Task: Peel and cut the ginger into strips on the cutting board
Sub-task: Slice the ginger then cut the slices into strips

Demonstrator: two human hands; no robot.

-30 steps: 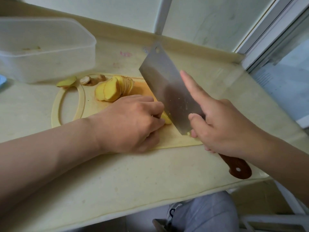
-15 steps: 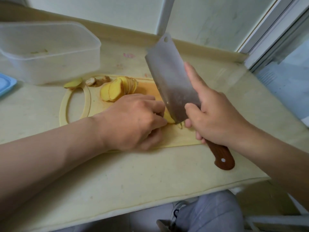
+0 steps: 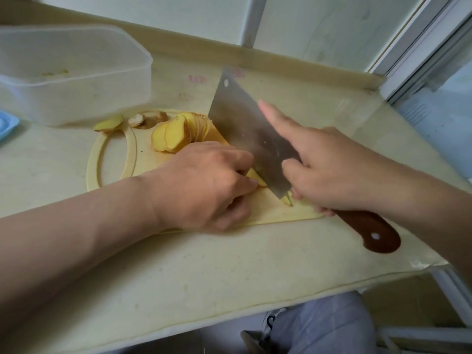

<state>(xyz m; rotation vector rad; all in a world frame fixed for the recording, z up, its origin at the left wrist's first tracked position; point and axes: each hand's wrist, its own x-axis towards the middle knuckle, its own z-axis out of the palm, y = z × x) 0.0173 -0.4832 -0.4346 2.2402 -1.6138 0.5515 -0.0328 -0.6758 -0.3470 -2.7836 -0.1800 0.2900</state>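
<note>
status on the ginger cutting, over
Left hand pins yellow ginger slices at the blade. Right hand grips brown-handled steel cleaver over pale yellow cutting board. Fanned slice stack behind, untouched.

- In the upper left of the frame I see a translucent plastic box (image 3: 76,80) with small yellowish bits inside.
- At the left edge I see a blue flat piece (image 3: 7,127), cut off by the frame, just beside the box.
- The pale counter (image 3: 204,272) carries faint pink marks (image 3: 198,79), upper centre.
- Upper right: a white window frame (image 3: 419,47).
- Bottom right: a grey trouser leg (image 3: 319,328).
</note>
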